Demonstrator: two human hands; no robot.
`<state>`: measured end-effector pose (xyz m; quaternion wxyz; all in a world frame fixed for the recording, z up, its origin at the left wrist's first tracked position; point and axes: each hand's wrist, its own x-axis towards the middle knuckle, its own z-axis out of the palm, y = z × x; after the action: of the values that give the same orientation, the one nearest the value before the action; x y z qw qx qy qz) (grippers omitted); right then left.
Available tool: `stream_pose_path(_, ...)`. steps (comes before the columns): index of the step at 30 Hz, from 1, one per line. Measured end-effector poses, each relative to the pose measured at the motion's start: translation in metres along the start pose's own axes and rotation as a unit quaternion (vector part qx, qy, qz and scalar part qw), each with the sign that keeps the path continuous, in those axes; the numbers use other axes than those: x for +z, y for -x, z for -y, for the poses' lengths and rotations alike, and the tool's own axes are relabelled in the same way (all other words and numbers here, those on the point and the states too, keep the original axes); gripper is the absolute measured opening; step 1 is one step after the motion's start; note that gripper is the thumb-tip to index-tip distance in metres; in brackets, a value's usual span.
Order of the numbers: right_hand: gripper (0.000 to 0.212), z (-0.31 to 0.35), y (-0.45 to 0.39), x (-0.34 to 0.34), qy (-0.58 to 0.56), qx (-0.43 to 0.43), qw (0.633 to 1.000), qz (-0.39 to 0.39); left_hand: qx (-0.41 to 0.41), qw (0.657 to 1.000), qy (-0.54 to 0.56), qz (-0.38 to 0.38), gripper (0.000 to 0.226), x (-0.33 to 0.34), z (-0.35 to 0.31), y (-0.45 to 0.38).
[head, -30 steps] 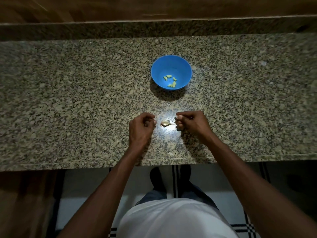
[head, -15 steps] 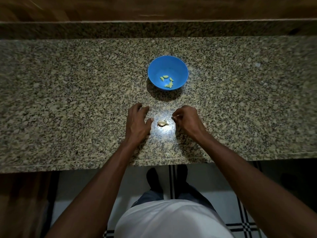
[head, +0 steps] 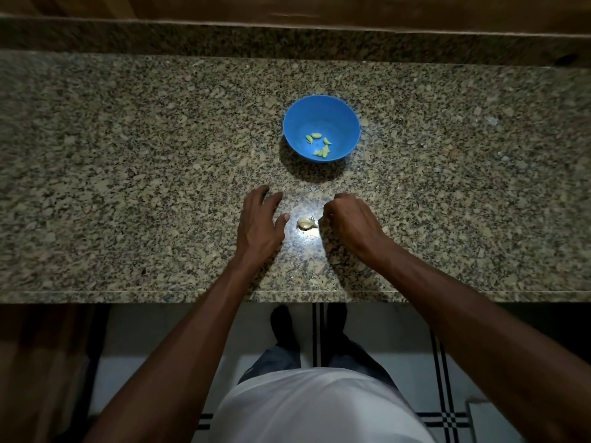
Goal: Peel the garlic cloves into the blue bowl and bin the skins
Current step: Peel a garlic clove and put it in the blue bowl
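Our left hand [head: 259, 222] lay flat and spread; our right hand [head: 348, 219] curled beside the unpeeled garlic clove [head: 306, 223], grip unclear.

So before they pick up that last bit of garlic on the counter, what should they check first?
1. Garlic piece within reach, lying between both hands: ok.
2. Left hand free, fingers spread flat on the countertop: ok.
3. Right hand free: cannot tell, its fingers are curled and hide whatever they may hold.
4. Blue bowl upright, close behind the hands, peeled cloves inside: ok.
5. Whether the piece is an unpeeled clove or only skin: cannot tell.
6. Bin for skins in sight: not ok, none visible.
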<state>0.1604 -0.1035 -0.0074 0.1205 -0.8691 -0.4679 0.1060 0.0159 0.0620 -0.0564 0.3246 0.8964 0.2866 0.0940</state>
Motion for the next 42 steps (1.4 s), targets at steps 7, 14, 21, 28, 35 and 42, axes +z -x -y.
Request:
stream_pose_path(7, 0.031, -0.002, -0.005, -0.004, 0.011, -0.016, 1.000, 0.015, -0.006, 1.000, 0.004, -0.009, 0.047, 0.002, -0.001, 0.002)
stream_pose_path(14, 0.046, 0.009, -0.014, -0.004, 0.070, -0.053, 0.995, 0.044, -0.010, 1.000, 0.005, -0.016, 0.047, 0.002, -0.006, 0.004)
stream_pose_path(21, 0.045, 0.013, -0.015, -0.002, 0.043, -0.042, 0.998, 0.036, -0.016, 1.000, 0.004, 0.009, 0.051, -0.006, -0.004, 0.002)
stream_pose_path(28, 0.018, -0.018, 0.005, -0.009, -0.562, 0.269, 0.781, -0.037, -0.051, 0.987, 0.139, -0.064, 0.031, -0.025, -0.026, -0.003)
stream_pose_path(35, 0.026, -0.003, 0.018, -0.021, -0.709, 0.265, 0.653, -0.002, -0.053, 0.961, 0.271, -0.012, 0.015, -0.018, -0.078, 0.004)
stream_pose_path(42, 0.031, 0.002, 0.019, -0.027, -0.730, 0.291, 0.619, 0.011, -0.117, 0.937, 0.327, -0.032, 0.012, -0.008, -0.093, 0.002)
